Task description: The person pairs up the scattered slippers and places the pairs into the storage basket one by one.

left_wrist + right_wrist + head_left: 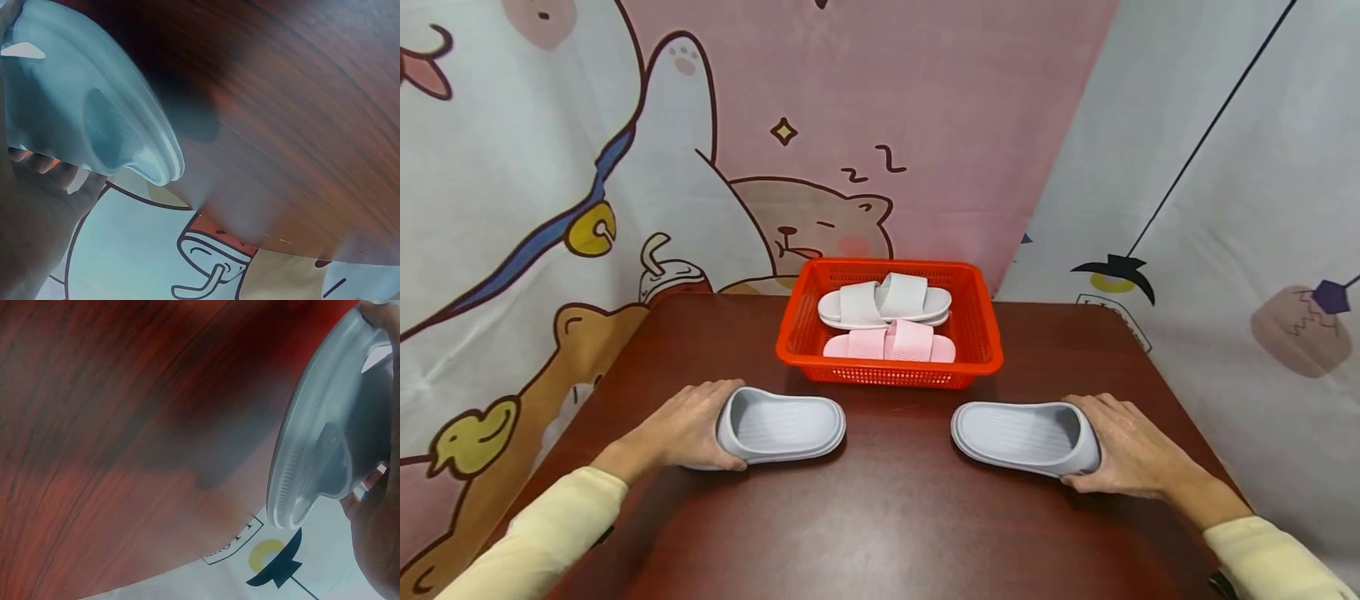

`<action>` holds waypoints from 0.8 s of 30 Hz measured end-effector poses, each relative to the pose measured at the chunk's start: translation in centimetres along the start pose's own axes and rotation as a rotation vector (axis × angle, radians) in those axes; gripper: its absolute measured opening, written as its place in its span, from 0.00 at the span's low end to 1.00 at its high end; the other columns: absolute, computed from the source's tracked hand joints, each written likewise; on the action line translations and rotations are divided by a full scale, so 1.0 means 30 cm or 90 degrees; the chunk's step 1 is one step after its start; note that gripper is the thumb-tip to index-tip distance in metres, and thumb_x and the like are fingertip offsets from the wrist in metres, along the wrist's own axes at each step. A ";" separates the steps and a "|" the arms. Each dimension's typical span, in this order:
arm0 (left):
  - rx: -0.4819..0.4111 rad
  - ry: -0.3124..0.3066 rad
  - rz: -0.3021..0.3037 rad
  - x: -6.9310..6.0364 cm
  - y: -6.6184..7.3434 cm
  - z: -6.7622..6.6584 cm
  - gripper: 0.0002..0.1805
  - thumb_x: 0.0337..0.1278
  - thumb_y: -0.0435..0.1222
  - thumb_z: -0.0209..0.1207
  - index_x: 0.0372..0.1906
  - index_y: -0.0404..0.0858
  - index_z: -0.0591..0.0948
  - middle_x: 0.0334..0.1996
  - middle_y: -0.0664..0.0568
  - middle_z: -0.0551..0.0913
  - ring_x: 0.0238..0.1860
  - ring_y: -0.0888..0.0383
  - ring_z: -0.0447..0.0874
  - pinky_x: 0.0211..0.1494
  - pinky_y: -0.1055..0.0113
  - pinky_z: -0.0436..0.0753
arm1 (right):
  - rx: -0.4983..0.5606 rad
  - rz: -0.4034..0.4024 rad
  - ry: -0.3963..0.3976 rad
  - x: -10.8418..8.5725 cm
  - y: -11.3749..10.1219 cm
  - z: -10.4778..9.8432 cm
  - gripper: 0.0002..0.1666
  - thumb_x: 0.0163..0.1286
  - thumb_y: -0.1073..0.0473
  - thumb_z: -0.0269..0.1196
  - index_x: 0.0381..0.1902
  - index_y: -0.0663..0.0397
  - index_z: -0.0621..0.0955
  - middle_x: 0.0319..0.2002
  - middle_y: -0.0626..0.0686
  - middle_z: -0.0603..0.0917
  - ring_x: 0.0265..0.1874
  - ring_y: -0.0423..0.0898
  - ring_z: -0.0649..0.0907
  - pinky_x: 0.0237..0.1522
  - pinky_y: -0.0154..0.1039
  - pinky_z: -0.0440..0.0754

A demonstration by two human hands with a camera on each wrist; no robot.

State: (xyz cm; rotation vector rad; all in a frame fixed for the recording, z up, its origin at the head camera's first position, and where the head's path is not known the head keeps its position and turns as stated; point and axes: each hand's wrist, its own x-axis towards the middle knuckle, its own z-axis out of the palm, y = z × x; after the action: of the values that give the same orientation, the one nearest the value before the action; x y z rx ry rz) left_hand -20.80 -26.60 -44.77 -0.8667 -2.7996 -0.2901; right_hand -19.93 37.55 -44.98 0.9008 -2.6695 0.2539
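Note:
My left hand (696, 425) grips one light grey slipper (786, 427) by its closed toe end, thumb on the near side and fingers over the far side. The matching grey slipper (1018, 433) is held the same way by my right hand (1123, 446). Their open heel ends point inward at each other, with a wide gap between. In the left wrist view the slipper (115, 94) appears side-on, throwing a shadow on the wood. A similar shadow falls beside the slipper (306, 444) in the right wrist view.
Behind the hands, a red plastic basket (887, 375) stands on the dark brown table (880, 500). Inside it lie white slippers (857, 304) and pink slippers (910, 342). A cartoon-printed cloth (925, 125) hangs close around the table's back and sides.

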 end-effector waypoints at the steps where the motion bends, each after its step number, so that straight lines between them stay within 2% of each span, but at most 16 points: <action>1: 0.000 -0.002 0.000 0.003 0.003 0.001 0.62 0.19 0.67 0.78 0.64 0.35 0.73 0.55 0.45 0.81 0.51 0.46 0.81 0.51 0.46 0.79 | 0.000 0.000 0.002 -0.001 -0.001 0.001 0.61 0.33 0.26 0.80 0.62 0.52 0.75 0.50 0.46 0.80 0.46 0.46 0.76 0.42 0.51 0.73; 8: 0.007 -0.003 -0.004 0.015 0.013 0.007 0.61 0.19 0.68 0.77 0.64 0.36 0.73 0.55 0.45 0.81 0.52 0.46 0.80 0.52 0.47 0.78 | 0.002 -0.003 0.011 0.005 -0.008 -0.005 0.62 0.32 0.27 0.80 0.62 0.53 0.75 0.49 0.46 0.80 0.46 0.46 0.77 0.40 0.51 0.74; 17: 0.006 0.001 0.008 0.025 0.033 0.012 0.61 0.19 0.68 0.77 0.64 0.36 0.73 0.55 0.46 0.81 0.53 0.47 0.80 0.51 0.47 0.78 | 0.009 0.008 0.000 0.010 -0.018 -0.006 0.61 0.35 0.26 0.79 0.62 0.52 0.74 0.50 0.46 0.80 0.46 0.46 0.77 0.42 0.51 0.74; 24: -0.003 -0.007 0.002 0.035 0.049 0.011 0.61 0.20 0.68 0.77 0.64 0.35 0.74 0.55 0.45 0.81 0.54 0.46 0.80 0.53 0.46 0.78 | 0.010 0.030 -0.013 0.010 -0.024 -0.003 0.61 0.36 0.25 0.78 0.63 0.52 0.74 0.50 0.47 0.79 0.46 0.46 0.77 0.43 0.51 0.74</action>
State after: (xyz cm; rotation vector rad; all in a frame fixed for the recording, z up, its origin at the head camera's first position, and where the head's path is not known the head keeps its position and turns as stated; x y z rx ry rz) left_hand -20.86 -24.76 -44.64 -0.8759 -2.8091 -0.2920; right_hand -19.68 36.84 -44.73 0.8513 -2.7130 0.2785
